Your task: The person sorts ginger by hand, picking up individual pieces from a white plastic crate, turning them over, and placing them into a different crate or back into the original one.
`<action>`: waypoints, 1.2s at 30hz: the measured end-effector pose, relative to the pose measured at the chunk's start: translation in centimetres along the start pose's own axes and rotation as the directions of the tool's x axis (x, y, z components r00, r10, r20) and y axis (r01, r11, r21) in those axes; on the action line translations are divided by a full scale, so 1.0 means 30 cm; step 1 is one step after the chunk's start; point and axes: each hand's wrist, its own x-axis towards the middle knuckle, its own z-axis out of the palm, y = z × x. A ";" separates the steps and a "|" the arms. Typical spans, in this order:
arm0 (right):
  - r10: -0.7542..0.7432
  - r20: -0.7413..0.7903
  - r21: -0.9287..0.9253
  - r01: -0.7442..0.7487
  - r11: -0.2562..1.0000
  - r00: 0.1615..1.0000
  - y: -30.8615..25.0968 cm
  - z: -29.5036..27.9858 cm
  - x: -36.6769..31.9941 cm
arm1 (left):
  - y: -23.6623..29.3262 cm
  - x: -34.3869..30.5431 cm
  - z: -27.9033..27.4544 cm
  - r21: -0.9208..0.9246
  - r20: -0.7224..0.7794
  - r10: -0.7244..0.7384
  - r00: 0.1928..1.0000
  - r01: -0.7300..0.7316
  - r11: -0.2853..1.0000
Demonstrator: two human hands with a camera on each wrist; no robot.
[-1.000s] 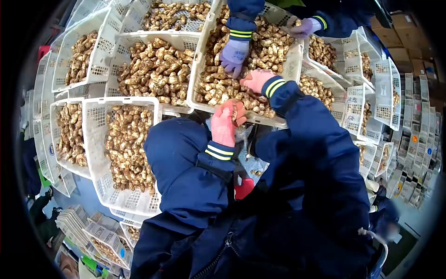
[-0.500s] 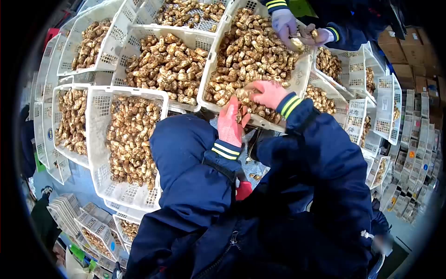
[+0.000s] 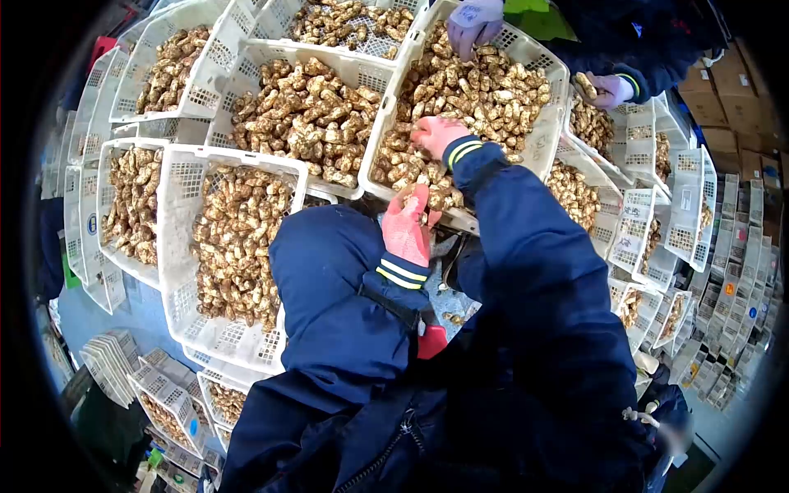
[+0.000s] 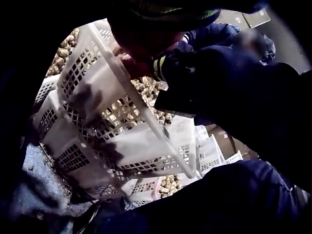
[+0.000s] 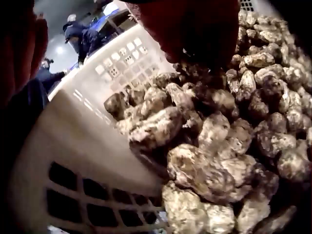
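My left hand, in a pink glove, is at the near edge of a white plastic crate. It grips a stubby brown-and-white mushroom, mostly hidden by the fingers. My right hand, gloved the same, reaches over that crate with its fingers down at the heap of mushrooms. In the right wrist view the dark fingers come down onto mushrooms beside the crate wall; I cannot tell whether they pinch one. The left wrist view shows mostly the crate's outer side.
Opposite, another person's purple-gloved hand is over the same crate; the other hand holds a mushroom. Mushroom-filled crates stand left, behind and right. Cardboard boxes are stacked far right.
My right hand moves toward my left hand, then back into the crate, farther left. My left hand stays at the near edge. The other person's hands come together, then separate.
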 end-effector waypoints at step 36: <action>-0.073 0.080 -0.460 0.102 0.882 0.994 0.018 0.074 -0.065 | -0.041 -0.094 -0.016 0.028 0.003 0.094 0.996 -0.094 0.995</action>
